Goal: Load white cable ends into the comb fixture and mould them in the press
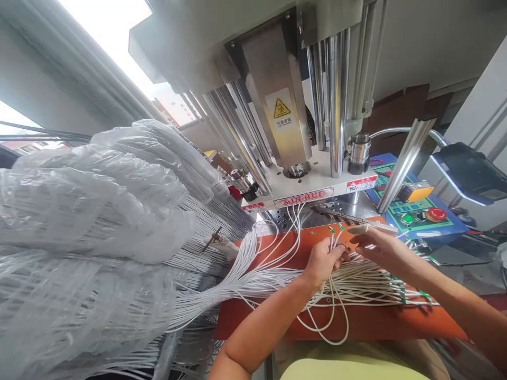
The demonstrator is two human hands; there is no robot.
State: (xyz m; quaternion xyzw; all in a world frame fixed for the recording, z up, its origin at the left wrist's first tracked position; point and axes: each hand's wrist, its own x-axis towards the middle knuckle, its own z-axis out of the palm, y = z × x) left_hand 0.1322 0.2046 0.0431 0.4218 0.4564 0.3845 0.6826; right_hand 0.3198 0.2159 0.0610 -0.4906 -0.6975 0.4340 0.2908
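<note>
My left hand [324, 259] is closed around a few white cables [341, 316], which loop down below it. Green-tipped cable ends [332, 230] stick up past its fingers. Just to the right, my right hand [372, 244] reaches in with its fingers stretched toward those ends, apart and with nothing visible between them. A pale cover sits on one of its fingertips. Beneath both hands, a thick bundle of white cables [269, 277] lies across the orange work surface [277, 322], with green connectors [403, 293] at its right end.
A press [304, 196] with chrome columns stands behind the hands; several cables run under its plate. Clear plastic-wrapped cable bundles [91, 211] fill the left. At right are a metal post [406, 166], a blue control panel [447, 224] with a red button, and a black lamp [473, 171].
</note>
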